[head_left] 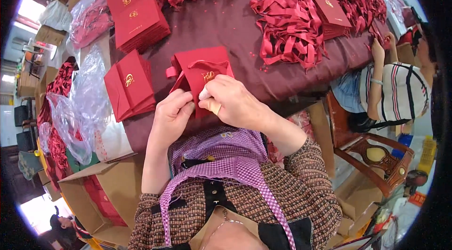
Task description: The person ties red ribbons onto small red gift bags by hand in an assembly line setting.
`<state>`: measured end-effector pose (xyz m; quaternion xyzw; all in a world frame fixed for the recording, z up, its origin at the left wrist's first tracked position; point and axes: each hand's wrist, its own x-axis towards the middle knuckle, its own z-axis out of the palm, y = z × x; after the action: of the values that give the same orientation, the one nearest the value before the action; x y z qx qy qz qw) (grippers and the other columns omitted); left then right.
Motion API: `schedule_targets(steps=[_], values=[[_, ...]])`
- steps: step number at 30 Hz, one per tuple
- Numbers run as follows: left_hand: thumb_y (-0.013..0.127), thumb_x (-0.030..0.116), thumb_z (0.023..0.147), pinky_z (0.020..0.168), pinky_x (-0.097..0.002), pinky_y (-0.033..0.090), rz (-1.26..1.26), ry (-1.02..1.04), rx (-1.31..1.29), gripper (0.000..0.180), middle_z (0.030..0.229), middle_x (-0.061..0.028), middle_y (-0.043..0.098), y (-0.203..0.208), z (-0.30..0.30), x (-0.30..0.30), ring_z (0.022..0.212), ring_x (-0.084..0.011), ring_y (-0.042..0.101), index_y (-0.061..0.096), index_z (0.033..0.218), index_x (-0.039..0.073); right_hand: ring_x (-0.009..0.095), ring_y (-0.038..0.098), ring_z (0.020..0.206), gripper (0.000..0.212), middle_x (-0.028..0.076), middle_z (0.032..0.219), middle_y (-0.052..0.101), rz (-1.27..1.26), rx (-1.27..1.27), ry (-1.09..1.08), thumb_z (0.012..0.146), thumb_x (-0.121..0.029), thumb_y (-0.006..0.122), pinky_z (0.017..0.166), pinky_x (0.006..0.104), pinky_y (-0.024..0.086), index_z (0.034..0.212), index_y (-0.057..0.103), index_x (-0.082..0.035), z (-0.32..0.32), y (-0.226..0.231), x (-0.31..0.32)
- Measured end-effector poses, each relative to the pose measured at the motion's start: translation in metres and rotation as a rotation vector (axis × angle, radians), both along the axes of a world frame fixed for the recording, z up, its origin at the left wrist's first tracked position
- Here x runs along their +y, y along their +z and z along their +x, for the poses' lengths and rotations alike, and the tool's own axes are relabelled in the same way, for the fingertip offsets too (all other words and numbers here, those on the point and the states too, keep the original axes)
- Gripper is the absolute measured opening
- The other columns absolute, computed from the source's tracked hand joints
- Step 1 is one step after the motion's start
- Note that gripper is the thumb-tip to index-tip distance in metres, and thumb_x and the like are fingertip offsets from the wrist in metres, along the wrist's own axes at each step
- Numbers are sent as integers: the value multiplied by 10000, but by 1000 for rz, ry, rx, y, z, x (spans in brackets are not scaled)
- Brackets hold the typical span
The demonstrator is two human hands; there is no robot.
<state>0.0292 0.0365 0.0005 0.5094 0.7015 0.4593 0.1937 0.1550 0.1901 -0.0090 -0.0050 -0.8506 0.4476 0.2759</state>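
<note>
A small red paper bag (203, 64) with a gold emblem stands at the table's near edge, its top toward the far side. A red ribbon loop (171, 71) sticks out at its left side. My left hand (172, 113) is closed in a pinch on the bag's left edge. Pale wraps cover some fingertips of my right hand (235, 102), which is closed on the bag's front just below the emblem. The fingers hide the lower part of the bag. Just left of it lies a stack of flat red bags (129, 85).
More red bags (140, 22) are stacked at the far left, near clear plastic bags (86, 78). Heaps of red ribbon handles (289, 26) cover the far side of the maroon tablecloth (214, 22). A person (393, 87) works at right beside a wooden chair (372, 156). An open carton (106, 198) stands lower left.
</note>
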Motion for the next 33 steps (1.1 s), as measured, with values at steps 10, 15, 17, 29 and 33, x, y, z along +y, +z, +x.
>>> schedule_targets(steps=[10, 15, 17, 29, 33], values=[[605, -80, 791, 662, -303, 478, 64, -12, -65, 78, 821, -115, 588, -2, 10, 1, 742, -204, 601, 592, 857, -41, 267, 547, 1105, 294, 76, 1045, 611, 319, 51, 159, 810, -268, 701, 984, 431, 381, 1016, 619, -75, -3, 25, 20], [583, -64, 825, 629, -254, 413, 53, -140, -186, 36, 768, -65, 528, 0, 2, -13, 678, -151, 507, 581, 854, -43, 256, 556, 926, 229, 52, 855, 544, 353, 68, 220, 815, -281, 692, 974, 414, 385, 902, 603, -88, -3, 23, 14], [566, -28, 871, 606, -246, 401, 143, -57, -318, 26, 780, -29, 541, 0, 3, -16, 678, -112, 491, 583, 853, -35, 231, 543, 801, 216, 18, 743, 494, 322, 79, 261, 818, -282, 702, 986, 421, 378, 796, 576, -108, 0, 25, 12], [524, 157, 993, 601, -230, 440, 433, 568, -732, 201, 865, -25, 610, -1, -23, -35, 677, -83, 524, 602, 1083, -6, 289, 587, 778, 172, 73, 740, 609, 120, -39, 131, 871, -211, 638, 821, 390, 422, 768, 613, -75, 5, 40, 24], [517, 164, 1000, 714, -219, 466, 283, 546, -352, 247, 935, -18, 629, -3, -2, -36, 798, -77, 567, 594, 1180, 13, 269, 590, 745, 158, 67, 718, 618, 133, -62, -51, 864, -180, 662, 819, 373, 420, 766, 607, -68, 6, 22, 26]])
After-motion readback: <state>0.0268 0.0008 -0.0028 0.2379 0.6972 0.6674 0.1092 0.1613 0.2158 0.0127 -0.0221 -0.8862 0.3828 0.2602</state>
